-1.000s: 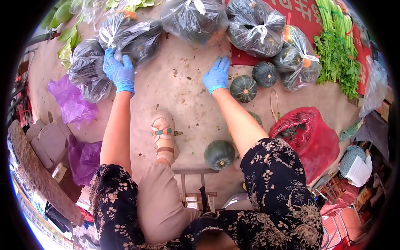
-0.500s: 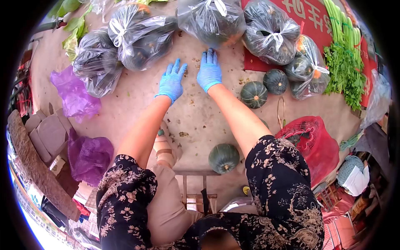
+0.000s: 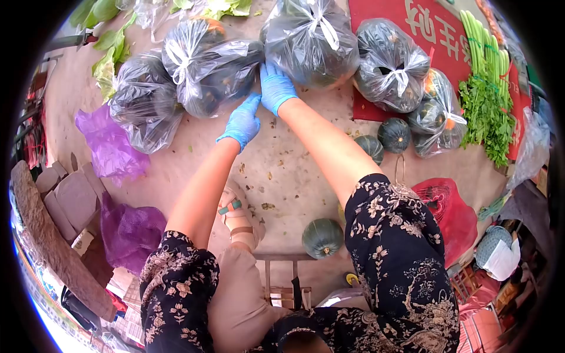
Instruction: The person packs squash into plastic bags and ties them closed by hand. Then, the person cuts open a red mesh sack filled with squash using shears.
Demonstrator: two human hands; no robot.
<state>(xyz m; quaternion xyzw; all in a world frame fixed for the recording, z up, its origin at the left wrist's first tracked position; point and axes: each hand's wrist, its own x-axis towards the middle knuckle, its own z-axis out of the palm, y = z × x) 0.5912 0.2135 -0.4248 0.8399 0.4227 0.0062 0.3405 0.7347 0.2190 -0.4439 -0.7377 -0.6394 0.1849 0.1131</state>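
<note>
Right hand point(image 3: 276, 89): wearing a blue glove; extending its fingers, released, into the gap between the double bag and the centre bag; contact at the fingertips cannot be confirmed.
Left hand point(image 3: 241, 122): wearing a blue glove; pointing its index finger toward the edge of the right hand; the other fingers are partly hiding, so whether it is grasping anything cannot be told.
Double bag point(image 3: 220, 79): lying just left of the right hand; enclosing dark green squash under a white knot.
Centre bag point(image 3: 309, 53): sitting just right of the right hand's fingers; tied at the top.
Outer bags: one point(image 3: 146, 103) is resting against the double bag; two point(image 3: 391, 67) point(image 3: 440, 117) are sitting to the right.
Loose squash: two point(image 3: 394, 135) point(image 3: 369, 148) are resting near the right-hand bags; one point(image 3: 322, 238) is lying nearer the person.
Ground point(image 3: 282, 170): supporting all bags and squash.
</note>
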